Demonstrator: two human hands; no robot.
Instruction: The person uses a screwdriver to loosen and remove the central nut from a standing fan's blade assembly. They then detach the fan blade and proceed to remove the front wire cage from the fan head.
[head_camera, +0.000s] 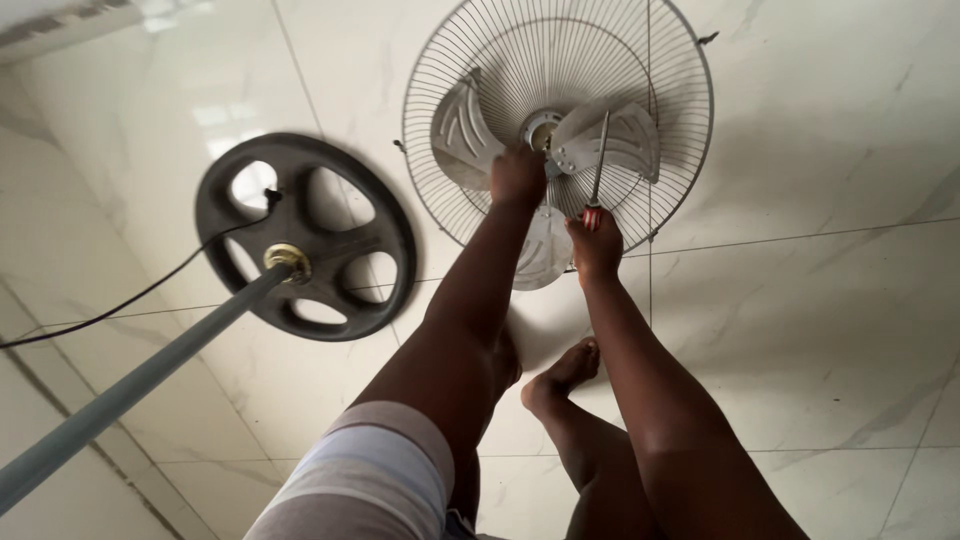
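Right, I'm looking straight down at a round wire fan guard (440, 100) lying flat on the pale tiled floor (820, 300). Inside that cage sit the grey fan blades (462, 130), spread around a metal hub (541, 128) at the centre; one blade points left, one right, one down toward me.

Left hand (517, 176) is stretched out with the arm nearly straight, fingers curled down onto the fan just beside the hub, gripping there; exactly what it pinches I cannot tell, since the knuckles hide it. Right hand (596, 243) sits nearer to me, closed around the red handle of a screwdriver (598, 165). The shaft rises from the fist and slants up across the right blade, tip lying close to the hub.

Both forearms run side by side up the middle of the view. A bare foot (560, 375) rests on the tiles between them, below the guard.

Off to the left, well apart from the guard, lies the dark round base (345, 240) with its grey pole (130, 390) running toward the lower left corner, and a black cord (120, 300) trailing away.
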